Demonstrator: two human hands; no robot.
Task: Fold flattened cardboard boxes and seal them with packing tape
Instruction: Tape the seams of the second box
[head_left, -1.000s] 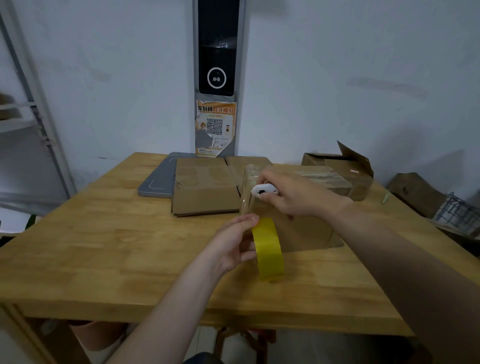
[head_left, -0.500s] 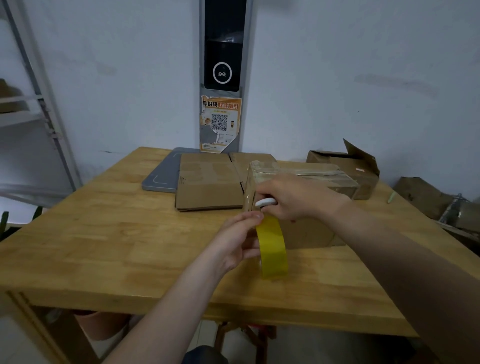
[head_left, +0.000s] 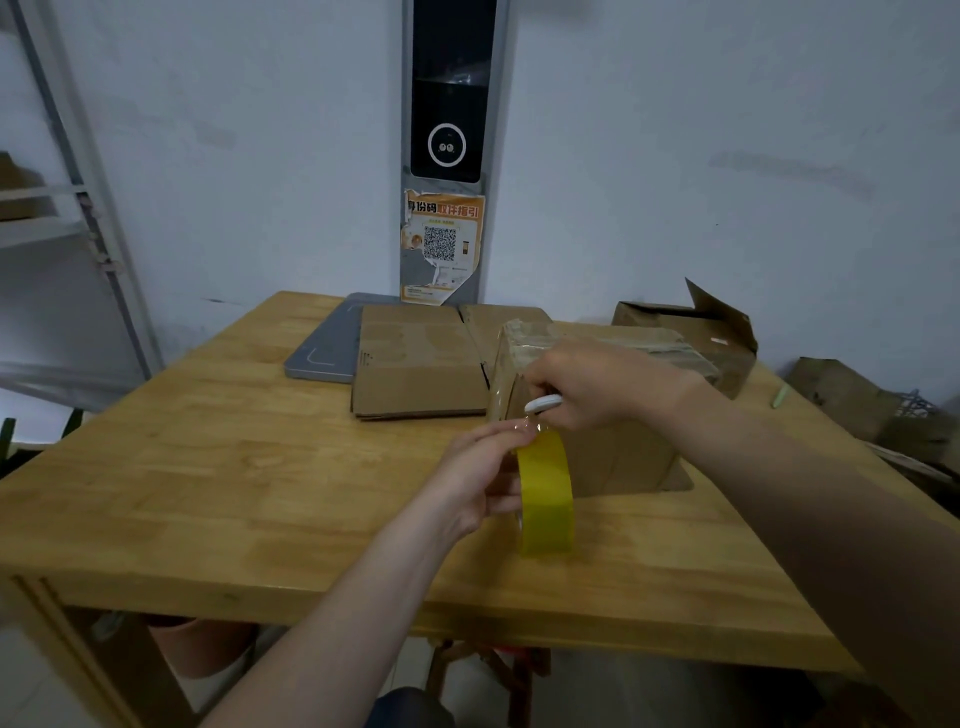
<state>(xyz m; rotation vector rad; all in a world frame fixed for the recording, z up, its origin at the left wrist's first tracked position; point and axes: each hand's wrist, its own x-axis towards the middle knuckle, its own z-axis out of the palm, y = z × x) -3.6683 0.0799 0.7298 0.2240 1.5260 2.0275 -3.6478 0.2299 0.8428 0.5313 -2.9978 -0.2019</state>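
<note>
Left hand (head_left: 480, 480), centre of frame: fingers curled around a roll of yellow packing tape (head_left: 546, 501), held on edge above the wooden table (head_left: 208, 493), thumb and fingertips pinching at the roll's top. A short strip of clear tape runs up from the roll toward the near face of the box.

Right hand (head_left: 597, 384), just above and right of the roll: closed on a small white object (head_left: 543, 402), probably a cutter; only its rounded tip shows past the fingers. The tip sits at the strip, right against the box's near upper edge. Whether it touches the tape cannot be told.

Assembled cardboard box (head_left: 613, 452), centre right of frame: stands on the table, closed, top seam covered with shiny tape that wraps over the near corner. The right hand hides part of its front edge.

Left of the box, touching or nearly so: a stack of flattened cardboard boxes (head_left: 415, 364) lying flat. Its far left corner overlaps a grey flat slab (head_left: 322, 348), possibly a scale.

Behind the box, upper right: an open cardboard box (head_left: 722, 327) with one flap standing up. Farther right, at the table edge, a small pale green stick-like item (head_left: 780, 397); beyond it crumpled cardboard and a wire basket, blurred.

Back wall, upper centre: a dark upright device (head_left: 449, 104) with a round ring, and an orange poster (head_left: 441, 244) bearing a QR code beneath it. Metal shelving (head_left: 78, 208) at upper left.
</note>
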